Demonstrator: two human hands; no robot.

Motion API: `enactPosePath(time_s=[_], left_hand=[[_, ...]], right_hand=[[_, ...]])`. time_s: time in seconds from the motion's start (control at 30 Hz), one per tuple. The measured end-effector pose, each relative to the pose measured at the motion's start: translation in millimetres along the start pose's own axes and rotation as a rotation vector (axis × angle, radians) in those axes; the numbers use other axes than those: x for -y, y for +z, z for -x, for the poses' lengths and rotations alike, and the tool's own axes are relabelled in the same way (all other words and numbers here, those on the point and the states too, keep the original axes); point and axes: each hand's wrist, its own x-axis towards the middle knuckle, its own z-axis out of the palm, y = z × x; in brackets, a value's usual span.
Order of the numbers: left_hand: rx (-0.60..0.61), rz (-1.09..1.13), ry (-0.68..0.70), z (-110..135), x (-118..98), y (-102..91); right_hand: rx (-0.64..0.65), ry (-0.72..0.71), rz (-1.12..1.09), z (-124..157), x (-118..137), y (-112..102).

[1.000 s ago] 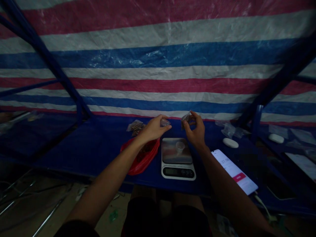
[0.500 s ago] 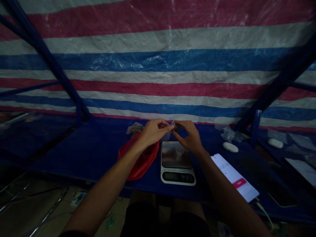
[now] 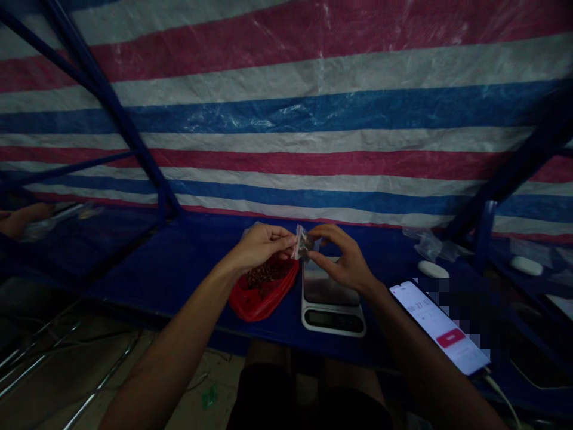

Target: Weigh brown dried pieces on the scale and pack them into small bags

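My left hand point(image 3: 264, 246) pinches the edge of a small clear zip bag point(image 3: 301, 243) holding something dark, too small to name. At the bag's other side, my right hand point(image 3: 342, 254) grips it between thumb and fingers. Both hands are raised above the back of a white kitchen scale point(image 3: 333, 322) with a metal plate. Below my left hand lies an open red plastic bag point(image 3: 259, 304), filled with many small brown pieces. Part of another clear bag shows behind my left hand.
A phone point(image 3: 441, 328) with a lit timer screen and a cable lies right of the scale. Behind it are a white oval case point(image 3: 433, 269) and crumpled clear bags point(image 3: 430, 243). Blue metal bars point(image 3: 120, 125) slant at both sides. Another person's hand point(image 3: 22, 220) is at far left.
My hands have come slightly lower and nearer, and the zip bag shows more plainly between them. The view has shifted left. A small white cup seen on the scale is now out of sight.
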Motion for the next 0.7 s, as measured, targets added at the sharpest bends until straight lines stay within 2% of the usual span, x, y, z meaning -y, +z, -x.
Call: enactPosePath(time_s=[0.13, 0.3, 0.57, 0.7], left_hand=[[-0.001, 0.099, -0.054, 15.1, -2.1, -6.3], [-0.019, 0.110, -0.115, 28.8, -3.1, -3.9], [-0.023, 0.033, -0.103, 33.3, 8.8, -7.2], [-0.070, -0.016, -0.098, 35.9, 10.7, 0.6]], right_hand=[[-0.022, 0.083, -0.074, -4.2, 27.4, 8.3], [0.045, 0.175, -0.117, -8.8, 50.6, 22.6], [0.132, 0.219, -0.087, -9.8, 59.0, 29.3], [0.164, 0.265, -0.065, -10.3, 61.9, 32.3]])
